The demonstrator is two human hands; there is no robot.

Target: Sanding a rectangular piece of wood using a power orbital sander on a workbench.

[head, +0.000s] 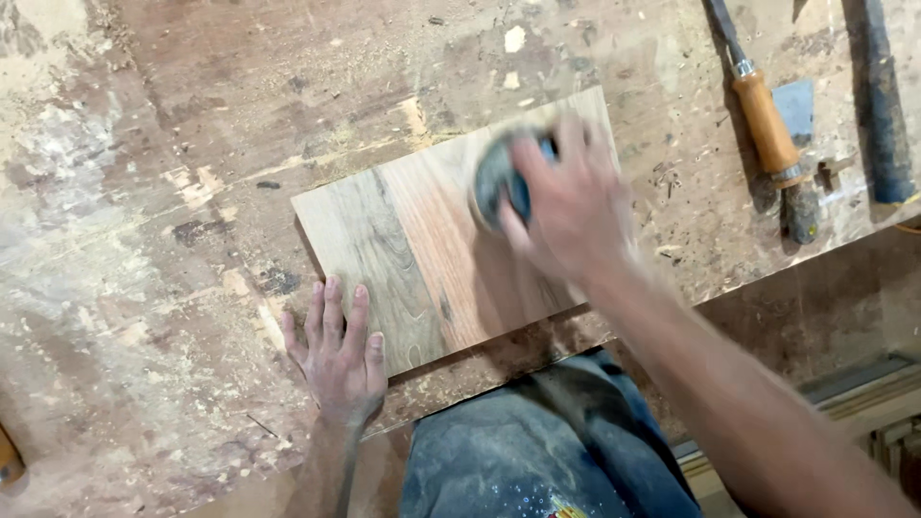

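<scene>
A flat wooden board [422, 240] with grey and reddish grain lies on a worn workbench [144, 192]. My right hand [571, 206] is blurred over the board's far right part and grips a round blue-grey sanding pad [501, 180] pressed against the wood. My left hand [338, 355] lies flat with fingers spread at the board's near left corner, its fingertips resting on the board's edge.
A chisel with an orange wooden handle [767, 120] lies at the bench's far right beside a small grey metal piece [794, 107] and a dark tool handle [885, 115]. The bench's near edge runs past my dusty dark trousers [537, 451].
</scene>
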